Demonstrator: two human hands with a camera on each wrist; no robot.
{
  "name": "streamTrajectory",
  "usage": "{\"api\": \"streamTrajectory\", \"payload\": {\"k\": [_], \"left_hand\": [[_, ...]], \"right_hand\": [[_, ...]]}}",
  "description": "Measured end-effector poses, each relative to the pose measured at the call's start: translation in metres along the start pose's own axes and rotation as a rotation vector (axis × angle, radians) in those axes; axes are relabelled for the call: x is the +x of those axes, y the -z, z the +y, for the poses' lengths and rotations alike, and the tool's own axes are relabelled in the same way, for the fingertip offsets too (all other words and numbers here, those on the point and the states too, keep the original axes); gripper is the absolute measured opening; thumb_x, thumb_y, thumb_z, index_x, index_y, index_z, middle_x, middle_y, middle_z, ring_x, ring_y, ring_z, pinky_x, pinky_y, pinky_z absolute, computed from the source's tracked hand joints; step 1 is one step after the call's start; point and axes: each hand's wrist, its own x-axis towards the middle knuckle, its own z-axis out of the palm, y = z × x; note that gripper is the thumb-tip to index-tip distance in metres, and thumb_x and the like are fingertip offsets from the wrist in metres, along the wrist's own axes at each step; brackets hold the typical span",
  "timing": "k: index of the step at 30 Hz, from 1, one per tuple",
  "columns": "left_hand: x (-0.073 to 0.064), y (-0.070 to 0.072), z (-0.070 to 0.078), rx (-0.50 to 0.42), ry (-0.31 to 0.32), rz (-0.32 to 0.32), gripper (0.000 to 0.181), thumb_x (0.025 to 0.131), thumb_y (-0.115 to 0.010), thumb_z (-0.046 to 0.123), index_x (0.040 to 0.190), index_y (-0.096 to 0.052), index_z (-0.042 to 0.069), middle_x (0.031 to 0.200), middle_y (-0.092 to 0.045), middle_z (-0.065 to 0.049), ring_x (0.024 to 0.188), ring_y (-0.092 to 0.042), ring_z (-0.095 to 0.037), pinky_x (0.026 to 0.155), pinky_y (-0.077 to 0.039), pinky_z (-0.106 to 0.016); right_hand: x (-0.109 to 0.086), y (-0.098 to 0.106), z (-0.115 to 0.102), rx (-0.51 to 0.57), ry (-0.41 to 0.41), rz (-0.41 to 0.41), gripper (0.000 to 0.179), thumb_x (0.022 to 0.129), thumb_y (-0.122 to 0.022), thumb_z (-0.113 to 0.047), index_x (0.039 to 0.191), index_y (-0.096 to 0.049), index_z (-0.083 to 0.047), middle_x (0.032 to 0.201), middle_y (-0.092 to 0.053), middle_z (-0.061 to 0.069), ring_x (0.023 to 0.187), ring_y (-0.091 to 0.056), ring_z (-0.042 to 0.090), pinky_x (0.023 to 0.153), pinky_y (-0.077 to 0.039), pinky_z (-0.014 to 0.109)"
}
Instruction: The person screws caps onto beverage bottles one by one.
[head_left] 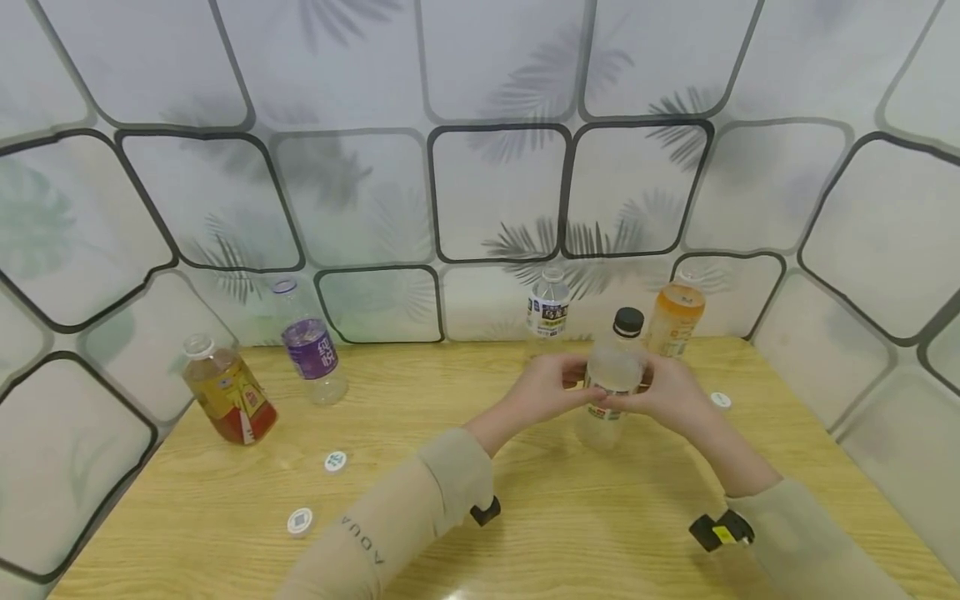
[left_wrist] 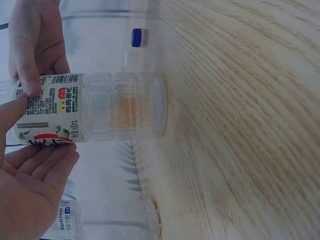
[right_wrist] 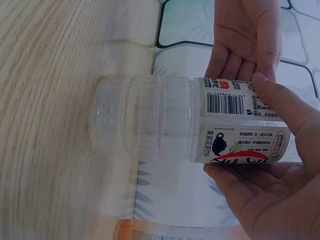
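Observation:
A clear plastic bottle (head_left: pixel 613 375) with a black cap (head_left: pixel 628 322) and a white label stands upright on the wooden table. My left hand (head_left: pixel 551 387) holds it from the left side and my right hand (head_left: pixel 671 396) from the right. Both thumbs lie across the label (left_wrist: pixel 55 107) and almost meet at its near face, while the other fingers reach round the sides. Below the label, the clear lower part (right_wrist: pixel 145 117) is uncovered by either hand. Its base rests on the tabletop (left_wrist: pixel 240 120).
Behind my left hand stands an uncapped bottle (head_left: pixel 548 312); an orange-labelled bottle (head_left: pixel 678 312) is behind my right. At left are a purple-labelled bottle (head_left: pixel 311 348) and a yellow-labelled bottle (head_left: pixel 232 396) with reddish contents. White caps (head_left: pixel 336 461) lie about. A patterned wall (head_left: pixel 360 192) borders the table.

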Motion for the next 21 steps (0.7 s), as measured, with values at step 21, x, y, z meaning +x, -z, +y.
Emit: {"api": "streamTrajectory", "payload": {"k": [21], "left_hand": [[0.0097, -0.0057, -0.0045, 0.025, 0.002, 0.000, 0.052, 0.100, -0.077, 0.026, 0.148, -0.062, 0.013, 0.141, -0.072, -0.009, 0.122, -0.074, -0.021, 0.097, -0.059, -0.019]], "right_hand": [[0.0020, 0.0050, 0.0064, 0.033, 0.020, -0.050, 0.071, 0.089, -0.088, -0.023, 0.144, -0.056, 0.006, 0.126, -0.070, 0.027, 0.109, -0.071, 0.038, 0.079, -0.061, 0.035]]}}
